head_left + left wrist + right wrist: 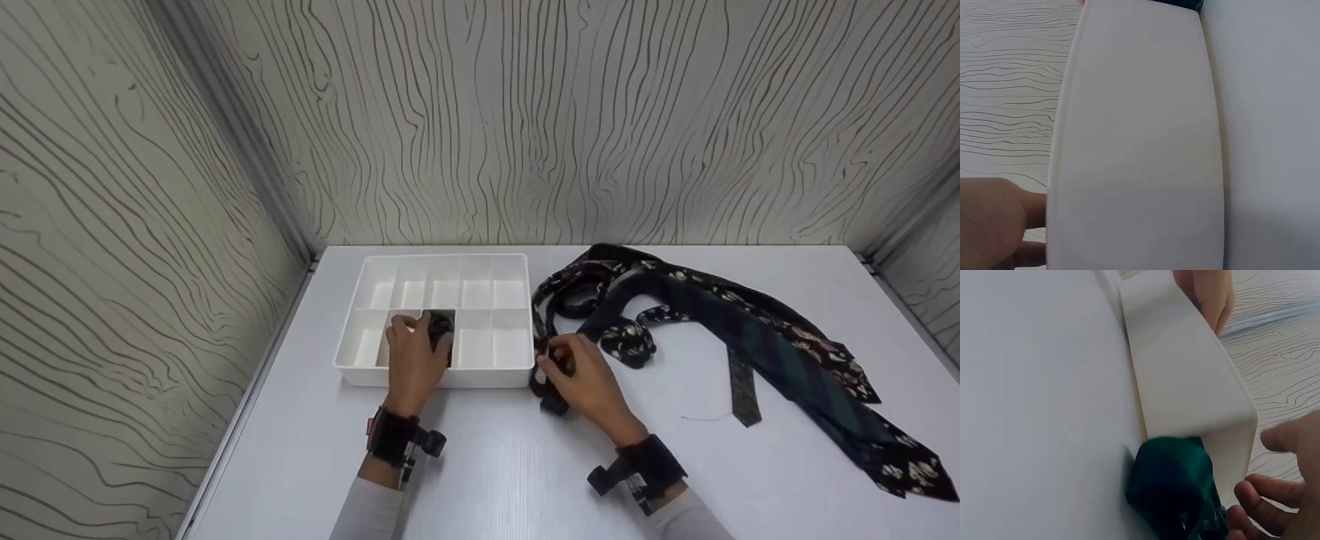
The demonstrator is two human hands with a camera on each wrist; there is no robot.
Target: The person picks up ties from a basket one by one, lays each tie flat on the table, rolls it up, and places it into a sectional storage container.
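A white divided box (435,377) stands on the table. My left hand (414,364) reaches over its front wall into the front row, thumb and index finger at a dark patterned necktie (441,324) tucked in a compartment; the box wall hides the fingertips in the left wrist view. Beside the box's right side is my right hand (589,382), over a heap of dark neckties (546,307). In the right wrist view its thumb and loosely bent fingers (1266,500) stand apart with nothing between them, near a folded green-and-navy necktie (1171,472).
Long dark neckties (772,345) with floral and striped patterns spread across the right of the table (495,465). A rolled floral tie end (628,343) and a narrow grey tie tip (744,390) lie among them. Wood-grain panels (525,120) enclose the back and sides.
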